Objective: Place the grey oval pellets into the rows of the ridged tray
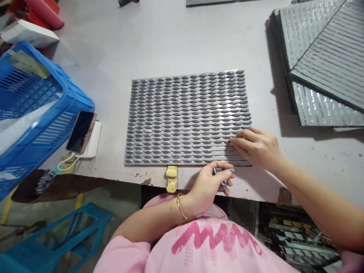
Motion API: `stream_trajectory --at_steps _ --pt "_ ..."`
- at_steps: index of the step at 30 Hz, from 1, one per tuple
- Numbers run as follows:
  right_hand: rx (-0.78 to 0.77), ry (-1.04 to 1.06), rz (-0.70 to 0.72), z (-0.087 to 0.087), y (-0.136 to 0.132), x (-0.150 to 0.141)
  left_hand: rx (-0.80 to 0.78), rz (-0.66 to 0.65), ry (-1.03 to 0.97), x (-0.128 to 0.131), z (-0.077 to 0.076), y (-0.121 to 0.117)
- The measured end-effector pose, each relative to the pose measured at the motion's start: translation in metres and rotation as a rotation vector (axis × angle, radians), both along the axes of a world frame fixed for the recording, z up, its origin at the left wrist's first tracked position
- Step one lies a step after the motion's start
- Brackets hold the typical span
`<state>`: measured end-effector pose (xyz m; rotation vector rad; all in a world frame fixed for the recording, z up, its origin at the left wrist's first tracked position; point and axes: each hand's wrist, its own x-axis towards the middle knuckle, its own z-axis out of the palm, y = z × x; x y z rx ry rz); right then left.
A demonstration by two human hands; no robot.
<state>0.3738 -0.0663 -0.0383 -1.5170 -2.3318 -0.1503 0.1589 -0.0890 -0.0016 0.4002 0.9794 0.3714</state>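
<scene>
Grey studded panel (187,117) lies flat on desk (176,41), by near edge. We work its lower right corner: our right fingers (241,138) curled against it, any pinched item unclear; left fingers (227,192) closed on small grey piece (217,171).

Two hands (257,148), one studded gray mat (187,117), one small gray object (218,171), one blue crate (66,100)

**Grey Ovals, Pink Zigzag**

We see a grey mat (187,117) patterned in tight rows of lens-shaped ovals, beside silver-striped grey sheets (321,57) on a pale grey tabletop (170,38). Our left hand (206,189) holds a darker grey piece (223,178). A pink shirt (210,246) carries a deeper pink zigzag; a blue crate (34,110) glows bright.
</scene>
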Motion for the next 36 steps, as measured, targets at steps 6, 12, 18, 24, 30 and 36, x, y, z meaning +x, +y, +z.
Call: stream_trajectory --at_steps 6,12,18,24,30,36 --pt "0.017 -0.033 0.021 0.003 0.002 -0.001 0.002 0.0 -0.016 0.0 0.001 -0.003" --pt "0.033 0.278 -0.135 0.021 -0.022 0.018 0.01 0.036 -0.047 -0.004 0.002 -0.002" --pt "-0.151 0.617 -0.201 0.021 -0.074 -0.001 0.031 0.019 -0.035 -0.002 -0.001 -0.001" --pt "-0.278 0.81 -0.013 0.019 -0.089 -0.036 0.09 -0.015 -0.054 0.0 -0.008 -0.006" --pt "-0.035 0.483 -0.162 0.008 -0.06 -0.008 0.069 0.032 -0.008 -0.001 -0.005 -0.006" --pt "0.121 0.076 -0.248 -0.009 -0.03 0.006 0.058 0.018 -0.005 -0.001 -0.006 -0.008"
